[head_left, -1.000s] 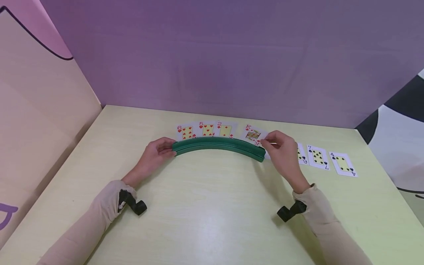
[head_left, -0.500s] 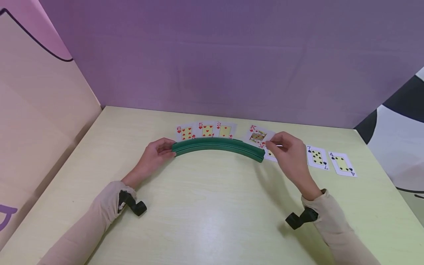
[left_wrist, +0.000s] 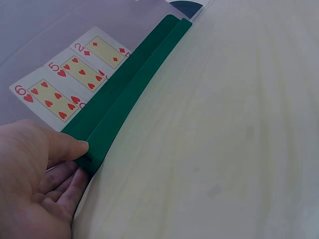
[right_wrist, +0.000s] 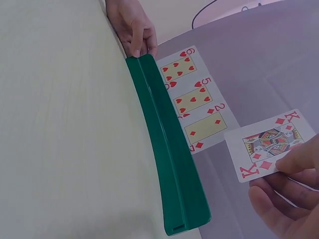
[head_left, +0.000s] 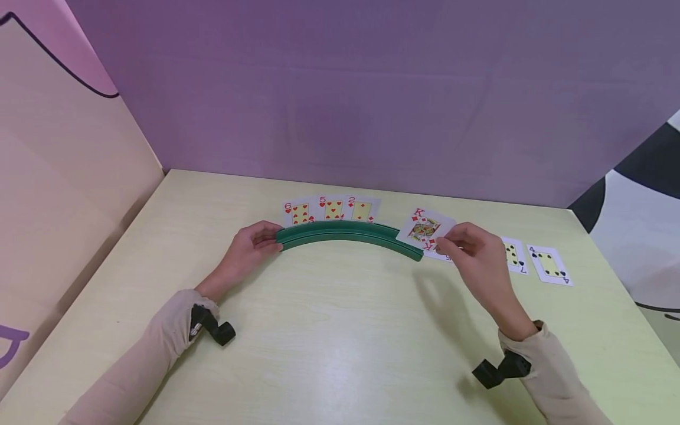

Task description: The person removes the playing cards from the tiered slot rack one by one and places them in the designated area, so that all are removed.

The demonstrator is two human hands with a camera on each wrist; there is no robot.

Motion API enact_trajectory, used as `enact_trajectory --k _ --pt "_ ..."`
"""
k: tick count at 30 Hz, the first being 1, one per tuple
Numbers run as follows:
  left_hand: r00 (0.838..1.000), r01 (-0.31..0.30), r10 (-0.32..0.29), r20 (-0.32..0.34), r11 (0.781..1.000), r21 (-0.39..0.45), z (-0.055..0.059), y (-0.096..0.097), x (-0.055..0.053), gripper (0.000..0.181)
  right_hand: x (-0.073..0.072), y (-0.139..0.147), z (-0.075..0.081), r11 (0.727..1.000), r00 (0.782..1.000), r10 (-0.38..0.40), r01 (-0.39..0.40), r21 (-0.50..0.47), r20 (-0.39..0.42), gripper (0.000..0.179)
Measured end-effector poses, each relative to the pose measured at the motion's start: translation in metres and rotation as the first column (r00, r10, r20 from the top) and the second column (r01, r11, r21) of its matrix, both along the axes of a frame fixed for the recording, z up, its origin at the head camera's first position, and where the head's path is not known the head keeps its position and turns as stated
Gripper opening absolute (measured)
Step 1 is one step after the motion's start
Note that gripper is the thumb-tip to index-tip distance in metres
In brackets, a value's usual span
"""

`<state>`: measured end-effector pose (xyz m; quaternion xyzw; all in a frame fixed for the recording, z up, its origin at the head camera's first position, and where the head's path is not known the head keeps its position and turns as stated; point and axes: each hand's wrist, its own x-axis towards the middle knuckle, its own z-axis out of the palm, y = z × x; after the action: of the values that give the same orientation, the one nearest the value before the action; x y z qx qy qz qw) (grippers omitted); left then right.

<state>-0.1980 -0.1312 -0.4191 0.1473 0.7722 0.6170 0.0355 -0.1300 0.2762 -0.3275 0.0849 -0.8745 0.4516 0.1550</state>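
My left hand grips the left end of a curved green playing card holder, with the thumb on its front face in the left wrist view. Upright in the holder, side by side, stand the six of hearts, the five of hearts and the two of diamonds. Between thumb and fingers, my right hand pinches the king of diamonds by a lower corner. That card is lifted out of the slot and overlaps the holder's right end in the head view.
Face-up spade cards lie on the table to the right: the four of spades, and a seven of spades partly behind my right hand. Another card shows only its lower edge under the king. A purple partition closes off the table's far side.
My right hand has moved right and nearer with the king of diamonds, away from the two of diamonds. The left hand and the card holder have stayed in place.
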Motion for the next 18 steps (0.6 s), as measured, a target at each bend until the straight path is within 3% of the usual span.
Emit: enact_trajectory --k 18 --pt "1.0 -0.003 0.003 -0.004 1.0 -0.016 0.0 0.0 -0.002 0.036 0.018 0.025 -0.015 0.991 0.984 0.033 -0.009 -0.133 0.177 0.023"
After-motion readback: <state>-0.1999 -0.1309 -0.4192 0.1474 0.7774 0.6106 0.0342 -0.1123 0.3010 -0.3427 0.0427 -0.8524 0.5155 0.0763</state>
